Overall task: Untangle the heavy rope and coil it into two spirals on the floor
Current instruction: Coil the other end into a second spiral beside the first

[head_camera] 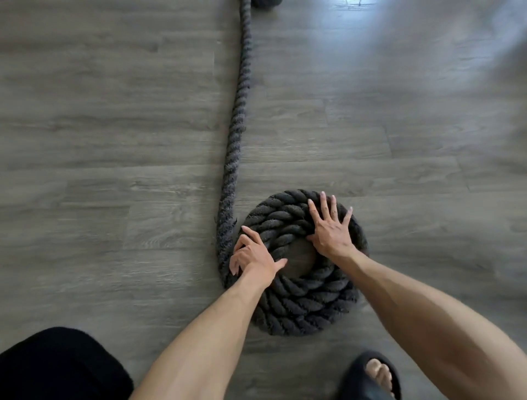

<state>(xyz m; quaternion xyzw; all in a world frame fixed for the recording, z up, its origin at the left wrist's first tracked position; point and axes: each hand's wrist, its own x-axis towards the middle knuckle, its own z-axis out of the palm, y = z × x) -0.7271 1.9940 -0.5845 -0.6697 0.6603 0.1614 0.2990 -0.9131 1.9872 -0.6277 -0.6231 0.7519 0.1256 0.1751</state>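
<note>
A thick dark grey twisted rope lies on the wood floor. Part of it is wound into a flat spiral (305, 302) with a small hole in the middle where the floor shows. A straight length of the rope (235, 120) runs from the spiral's left side up to the top of the frame. My left hand (252, 257) rests on the spiral's left edge, fingers loosely bent over the outer turn. My right hand (330, 228) lies flat on the spiral's upper right part with the fingers spread.
Grey wood-look floor (114, 142) all around. A dark object (265, 2) sits at the top edge beside the rope. My knee in black cloth (57, 368) is at the lower left, my foot in a black slide sandal (373, 377) at the bottom right.
</note>
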